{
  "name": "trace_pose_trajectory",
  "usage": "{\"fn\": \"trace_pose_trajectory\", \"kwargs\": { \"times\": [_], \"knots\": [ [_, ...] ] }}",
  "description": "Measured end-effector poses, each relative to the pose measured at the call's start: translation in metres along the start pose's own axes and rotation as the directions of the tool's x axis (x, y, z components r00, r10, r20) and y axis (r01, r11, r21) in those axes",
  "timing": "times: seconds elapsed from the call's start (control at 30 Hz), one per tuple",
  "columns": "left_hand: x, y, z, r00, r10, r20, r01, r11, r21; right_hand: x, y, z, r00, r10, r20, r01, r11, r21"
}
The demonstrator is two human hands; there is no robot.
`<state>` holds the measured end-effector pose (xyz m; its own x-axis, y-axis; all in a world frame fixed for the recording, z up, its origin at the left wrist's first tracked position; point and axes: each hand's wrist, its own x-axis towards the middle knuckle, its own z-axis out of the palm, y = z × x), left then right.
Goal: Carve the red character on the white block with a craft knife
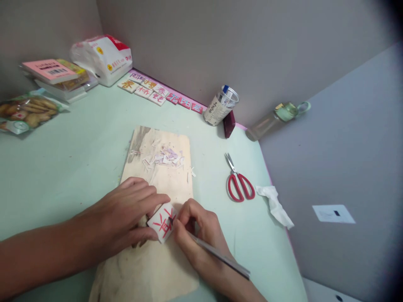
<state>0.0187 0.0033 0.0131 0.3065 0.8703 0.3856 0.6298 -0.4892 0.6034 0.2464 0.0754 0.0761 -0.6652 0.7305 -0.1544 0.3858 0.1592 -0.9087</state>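
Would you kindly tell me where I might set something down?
Bare room lies between the food bag and the board, and between the board and the scissors. The far side, with small tiles and the jar, is crowded.

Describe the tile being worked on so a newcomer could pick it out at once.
On the pale green table, find the long wooden board. Over its middle, the left hand grips a small white tile bearing red strokes, and the right hand holds a slim tool at its face. Unlike the character tiles by the wall, it alone is held.
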Motion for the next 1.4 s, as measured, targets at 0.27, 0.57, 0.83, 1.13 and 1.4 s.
{"fn": "trace_pose_trajectory", "kwargs": {
  "times": [0.27, 0.57, 0.83, 1.13, 1.4],
  "knots": [
    [-0.0029, -0.0010, -0.0018, 1.000, -0.015, 0.007, 0.015, 0.999, -0.032, -0.0007, -0.0038, -0.0041, 0.999, -0.003, 0.036, 0.004, 1.000, -0.015],
    [0.0005, -0.0022, -0.0015, 0.999, -0.030, -0.015, 0.030, 0.999, -0.019, -0.0015, -0.0067, -0.0046, 0.999, 0.007, 0.047, -0.007, 1.000, -0.002],
    [-0.0051, -0.0008, 0.0013, 0.994, -0.107, 0.000, 0.107, 0.991, -0.083, -0.0017, 0.0009, 0.0034, 0.999, 0.044, -0.029, -0.041, 0.995, 0.092],
    [-0.0037, -0.0018, -0.0049, 0.991, -0.119, 0.055, 0.125, 0.985, -0.121, 0.0009, 0.0002, 0.0023, 0.994, 0.099, -0.050, -0.094, 0.991, 0.091],
    [-0.0036, 0.0014, -0.0024, 0.990, -0.128, 0.056, 0.133, 0.986, -0.105, -0.0013, 0.0018, 0.0039, 0.996, 0.083, -0.032, -0.078, 0.990, 0.116]
  ]
}}
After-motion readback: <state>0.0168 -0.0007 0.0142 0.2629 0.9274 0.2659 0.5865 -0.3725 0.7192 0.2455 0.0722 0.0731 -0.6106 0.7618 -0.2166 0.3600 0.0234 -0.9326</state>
